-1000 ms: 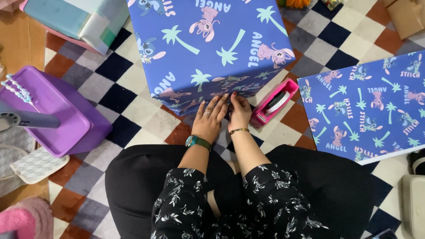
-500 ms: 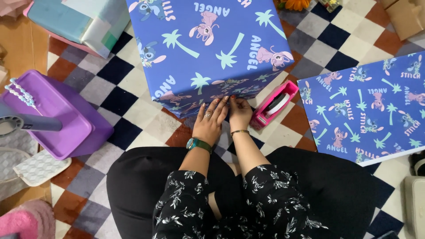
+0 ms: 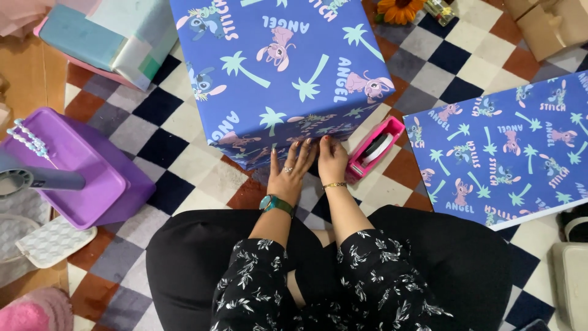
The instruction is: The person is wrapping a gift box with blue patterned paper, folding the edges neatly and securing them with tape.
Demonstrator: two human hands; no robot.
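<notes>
A large box wrapped in blue cartoon-print paper (image 3: 282,67) stands on the checkered rug in front of me. My left hand (image 3: 293,171), with a ring and a green watch, lies flat with fingers spread against the box's near side, on the folded paper flaps. My right hand (image 3: 332,160), wearing a gold bracelet, presses the same flaps just to the right, fingertips on the paper. Neither hand holds anything. A pink tape dispenser (image 3: 375,148) lies on the rug right beside my right hand.
A loose sheet of the same blue paper (image 3: 508,147) lies at the right. A purple plastic bin (image 3: 79,171) sits at the left, with another wrapped parcel (image 3: 98,37) behind it. Cardboard boxes (image 3: 551,24) and a sunflower (image 3: 398,9) are at the far right.
Both hands have shifted slightly along the box's near side, still pressing the folded paper. Nothing else has moved.
</notes>
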